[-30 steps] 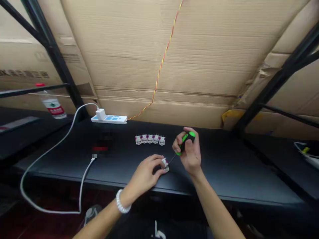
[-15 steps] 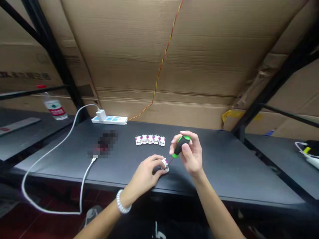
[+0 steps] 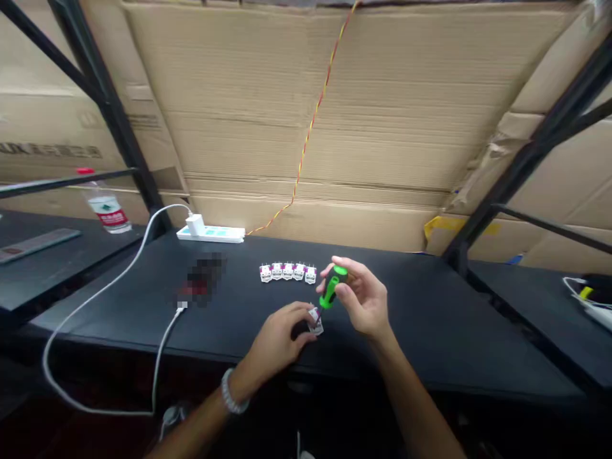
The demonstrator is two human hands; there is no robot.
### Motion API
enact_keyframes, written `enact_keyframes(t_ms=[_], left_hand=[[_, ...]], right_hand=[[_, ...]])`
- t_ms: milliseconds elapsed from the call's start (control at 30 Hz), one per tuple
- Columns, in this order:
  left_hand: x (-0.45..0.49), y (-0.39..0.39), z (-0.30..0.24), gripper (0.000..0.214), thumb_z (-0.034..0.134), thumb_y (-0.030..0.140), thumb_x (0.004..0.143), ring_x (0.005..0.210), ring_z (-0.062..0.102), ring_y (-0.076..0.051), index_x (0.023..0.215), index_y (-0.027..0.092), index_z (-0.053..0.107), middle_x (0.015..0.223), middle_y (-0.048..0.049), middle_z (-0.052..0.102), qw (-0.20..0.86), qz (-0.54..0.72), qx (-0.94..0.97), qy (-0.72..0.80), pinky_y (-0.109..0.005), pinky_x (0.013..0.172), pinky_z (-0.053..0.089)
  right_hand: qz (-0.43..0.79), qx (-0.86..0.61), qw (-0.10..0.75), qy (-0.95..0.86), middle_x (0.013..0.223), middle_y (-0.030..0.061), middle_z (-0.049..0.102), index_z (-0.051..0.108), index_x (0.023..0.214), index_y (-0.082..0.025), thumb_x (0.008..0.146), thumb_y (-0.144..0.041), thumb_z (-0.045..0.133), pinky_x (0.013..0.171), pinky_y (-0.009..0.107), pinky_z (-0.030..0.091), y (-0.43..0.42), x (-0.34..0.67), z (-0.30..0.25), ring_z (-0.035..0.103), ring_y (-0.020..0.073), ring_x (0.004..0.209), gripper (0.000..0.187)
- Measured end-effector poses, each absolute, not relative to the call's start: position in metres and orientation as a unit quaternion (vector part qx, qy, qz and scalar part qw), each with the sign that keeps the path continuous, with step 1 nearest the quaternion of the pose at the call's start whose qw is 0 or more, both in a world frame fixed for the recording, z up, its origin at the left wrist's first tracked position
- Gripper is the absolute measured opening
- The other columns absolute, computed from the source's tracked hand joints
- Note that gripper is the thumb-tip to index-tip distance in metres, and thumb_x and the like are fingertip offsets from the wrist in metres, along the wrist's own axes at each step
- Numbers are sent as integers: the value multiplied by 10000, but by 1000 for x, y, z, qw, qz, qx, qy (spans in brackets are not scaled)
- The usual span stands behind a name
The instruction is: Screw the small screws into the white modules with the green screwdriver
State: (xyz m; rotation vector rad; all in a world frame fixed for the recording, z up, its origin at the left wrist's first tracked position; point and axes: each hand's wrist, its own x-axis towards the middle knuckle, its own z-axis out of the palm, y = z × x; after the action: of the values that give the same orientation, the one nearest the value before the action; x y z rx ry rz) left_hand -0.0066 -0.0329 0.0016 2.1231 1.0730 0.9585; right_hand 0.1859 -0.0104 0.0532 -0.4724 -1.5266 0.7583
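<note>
My left hand [image 3: 282, 331] pinches a small white plastic part with purple bits [image 3: 315, 324] against the table, thumb and fingers at its left side. In my right hand [image 3: 364, 296] is a green and black screwdriver [image 3: 333, 288], held by the handle between thumb and fingers. Its shaft points down and left, with the tip at the white part; whether it sits in a screw is too small to tell. Just beyond my hands stands a curved row of several similar white and purple parts [image 3: 287, 271] with thin pins on top.
The black table [image 3: 430, 331] backs onto cardboard. A white power strip [image 3: 210, 234] with a plugged-in charger [image 3: 195, 224] lies at the back left. Its white cable [image 3: 102, 290] loops over the front edge to a blurred-out device [image 3: 203, 277]. A water bottle [image 3: 109, 210] stands far left.
The screwdriver has swung more upright and its handle has turned and shifted left, showing more green. My left hand keeps its hold on the white part. The picture is brighter.
</note>
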Motion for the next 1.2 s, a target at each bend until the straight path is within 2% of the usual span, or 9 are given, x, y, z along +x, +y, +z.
enact_keyframes(t_ms=[100,300,467,533,700,767,933,1133,1200], left_hand=[[-6,-33,2,137,772,125,887,1191,707,-249,933,251,750,1244,-31,757,286,361,794,397,-352,1075,521],[-5,-35,1,133,760,121,898,1161,720,-238,924,250,740,1238,-27,760,277,368,796,393,-344,1064,532],[-7,-35,1,123,754,132,910,1229,706,-257,948,248,759,1290,-53,760,280,362,796,396,-368,1097,524],[-8,-33,0,123,760,133,908,1244,706,-257,949,248,768,1301,-54,765,285,362,796,393,-377,1117,515],[-10,-29,-2,103,776,149,895,1238,718,-260,928,246,784,1304,-56,776,292,369,789,395,-392,1126,517],[-10,-29,-3,89,780,157,891,1246,717,-269,916,242,786,1299,-62,781,295,369,787,397,-397,1131,518],[-10,-28,-8,265,793,156,883,1229,726,-270,1126,260,768,1301,-49,783,288,369,783,409,-411,1138,518],[-11,-29,-7,359,796,192,898,1211,728,-282,1246,254,732,1289,-63,783,273,348,790,426,-430,1123,524],[-11,-29,-6,346,789,192,902,1206,731,-281,1237,257,734,1284,-58,785,272,349,791,422,-424,1119,528]], right_hand=[[291,-204,650,-671,1019,44,665,727,1262,-327,914,-374,801,625,311,625,-5,187,52,731,187,804,359],[335,-218,623,-672,1168,101,746,655,1368,-302,1045,-450,581,779,433,667,-7,187,53,771,215,819,363],[285,-254,667,-639,1088,25,684,666,1257,-333,897,-319,815,641,289,620,4,186,50,703,147,751,390],[247,-258,669,-652,1076,20,651,665,1307,-345,916,-308,793,630,265,600,8,188,47,668,131,757,413],[343,-209,603,-690,1339,109,695,554,1506,-356,1083,-422,490,681,367,668,6,202,49,758,230,980,433],[376,-206,590,-684,1349,120,711,536,1522,-346,1071,-418,529,700,399,687,7,207,51,787,243,977,457],[317,-227,663,-639,993,32,744,684,1319,-296,902,-403,802,629,366,683,15,210,46,758,178,693,446],[388,-204,615,-655,1271,106,752,602,1458,-346,1031,-438,614,846,493,674,13,215,42,807,238,901,438],[404,-197,610,-653,1210,94,772,614,1437,-351,1019,-403,648,819,484,681,13,217,42,811,230,860,423]])
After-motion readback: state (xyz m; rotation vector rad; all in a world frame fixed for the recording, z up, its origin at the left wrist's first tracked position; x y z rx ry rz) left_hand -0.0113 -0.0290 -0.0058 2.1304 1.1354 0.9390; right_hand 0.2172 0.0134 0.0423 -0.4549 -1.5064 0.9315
